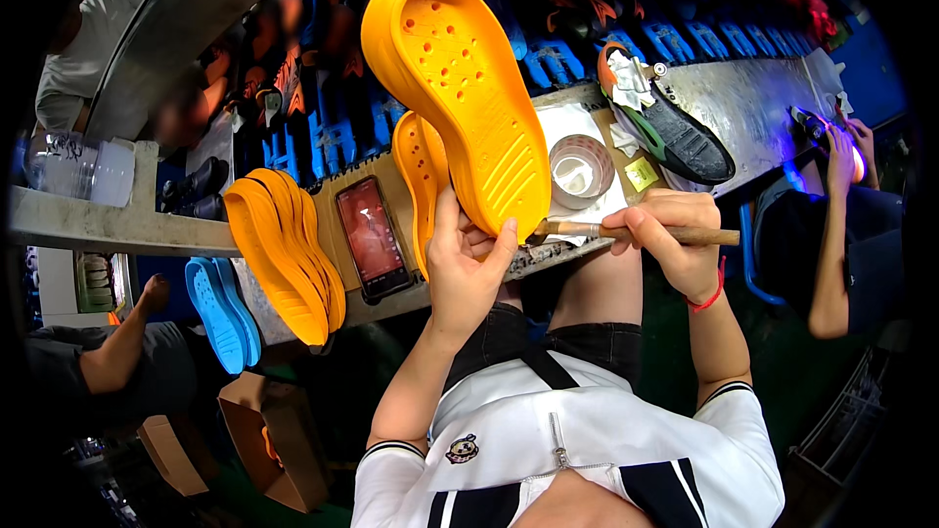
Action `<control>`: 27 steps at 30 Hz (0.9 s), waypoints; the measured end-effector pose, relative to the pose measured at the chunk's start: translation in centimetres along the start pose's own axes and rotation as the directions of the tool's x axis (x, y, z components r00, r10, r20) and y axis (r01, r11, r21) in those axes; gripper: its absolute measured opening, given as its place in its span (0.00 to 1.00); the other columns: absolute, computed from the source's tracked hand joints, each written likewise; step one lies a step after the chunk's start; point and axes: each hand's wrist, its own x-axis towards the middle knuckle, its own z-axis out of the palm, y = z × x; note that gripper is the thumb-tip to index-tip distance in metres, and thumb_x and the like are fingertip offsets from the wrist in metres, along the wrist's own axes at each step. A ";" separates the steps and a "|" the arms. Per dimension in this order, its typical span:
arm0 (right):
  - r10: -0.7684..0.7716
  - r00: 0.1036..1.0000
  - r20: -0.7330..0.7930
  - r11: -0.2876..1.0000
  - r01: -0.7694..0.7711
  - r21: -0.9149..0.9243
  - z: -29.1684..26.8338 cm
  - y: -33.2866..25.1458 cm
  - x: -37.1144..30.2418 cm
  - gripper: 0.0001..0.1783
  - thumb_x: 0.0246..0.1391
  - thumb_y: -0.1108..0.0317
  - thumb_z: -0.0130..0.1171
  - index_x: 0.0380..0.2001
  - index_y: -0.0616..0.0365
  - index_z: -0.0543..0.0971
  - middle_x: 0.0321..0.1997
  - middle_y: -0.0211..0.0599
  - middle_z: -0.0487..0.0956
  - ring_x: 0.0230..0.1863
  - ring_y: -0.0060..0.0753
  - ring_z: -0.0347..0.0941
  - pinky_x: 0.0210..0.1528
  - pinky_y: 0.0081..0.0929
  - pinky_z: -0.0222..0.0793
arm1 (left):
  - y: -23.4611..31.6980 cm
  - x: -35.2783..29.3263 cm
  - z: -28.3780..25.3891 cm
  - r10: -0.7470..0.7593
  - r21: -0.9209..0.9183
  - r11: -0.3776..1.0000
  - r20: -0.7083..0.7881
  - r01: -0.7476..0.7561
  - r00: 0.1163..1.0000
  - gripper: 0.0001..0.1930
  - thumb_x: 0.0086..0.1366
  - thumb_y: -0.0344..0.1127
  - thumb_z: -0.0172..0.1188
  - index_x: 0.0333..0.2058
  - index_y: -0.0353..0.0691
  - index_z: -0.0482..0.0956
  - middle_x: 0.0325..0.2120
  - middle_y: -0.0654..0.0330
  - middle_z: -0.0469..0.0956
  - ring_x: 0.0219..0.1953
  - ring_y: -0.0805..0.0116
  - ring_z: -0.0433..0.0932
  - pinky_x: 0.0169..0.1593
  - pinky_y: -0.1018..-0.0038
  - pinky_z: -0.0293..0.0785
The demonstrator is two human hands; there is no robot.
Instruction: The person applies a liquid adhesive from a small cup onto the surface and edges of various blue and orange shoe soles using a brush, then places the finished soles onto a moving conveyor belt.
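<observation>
My left hand (465,264) grips the lower end of an orange-yellow shoe sole (479,108), which is held up and tilted above the bench. Several small holes and a few ridges mark its inner face. In my right hand (670,235) is a wooden-handled brush (699,235), its tip at the sole's lower right edge. Partly behind the raised sole is another orange-yellow sole (421,171). A clear round tub (582,172) with whitish contents stands just beyond the brush on white paper.
Left on the bench are a phone (374,235), stacked orange soles (279,254) and blue soles (220,308). A black shoe sole (685,132) lies to the right. Behind run blue racks (333,142) of shoes. Co-workers (836,225) sit on both sides; an open cardboard box (279,440) is lower left.
</observation>
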 end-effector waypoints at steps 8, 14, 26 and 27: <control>-0.010 1.000 0.025 0.999 0.010 0.033 0.4 0.3 0.1 0.10 0.53 0.75 0.54 0.27 0.63 0.85 0.18 0.35 0.81 0.17 0.22 0.74 0.24 0.18 0.68 | 0.3 -0.2 -0.3 -0.093 0.006 0.996 0.042 0.092 0.995 0.26 0.61 0.20 0.57 0.56 0.31 0.58 0.44 0.51 0.74 0.44 0.67 0.79 0.47 0.74 0.77; 0.065 0.998 -0.020 0.995 -0.063 0.080 0.1 0.0 0.1 0.10 0.54 0.75 0.53 0.27 0.65 0.84 0.18 0.38 0.81 0.19 0.24 0.77 0.25 0.18 0.71 | 0.1 -0.2 -0.2 -0.077 0.000 0.997 0.039 0.077 0.996 0.23 0.61 0.21 0.57 0.53 0.31 0.60 0.43 0.51 0.75 0.42 0.67 0.79 0.46 0.75 0.78; 0.081 0.997 -0.005 0.982 -0.079 0.171 0.2 0.1 -0.1 0.10 0.54 0.75 0.53 0.28 0.67 0.84 0.21 0.42 0.81 0.20 0.25 0.78 0.25 0.16 0.71 | 0.3 -0.2 -0.2 -0.071 0.015 0.997 0.041 0.070 0.997 0.20 0.61 0.21 0.57 0.51 0.31 0.61 0.42 0.51 0.76 0.42 0.68 0.80 0.45 0.76 0.78; 0.058 0.998 0.013 0.989 -0.059 0.137 0.2 0.3 -0.1 0.11 0.54 0.74 0.53 0.28 0.68 0.83 0.22 0.42 0.81 0.20 0.25 0.78 0.25 0.16 0.72 | 0.4 -0.2 -0.2 -0.074 0.020 0.997 0.042 0.073 0.996 0.20 0.61 0.21 0.57 0.51 0.31 0.61 0.42 0.51 0.76 0.42 0.68 0.80 0.44 0.76 0.78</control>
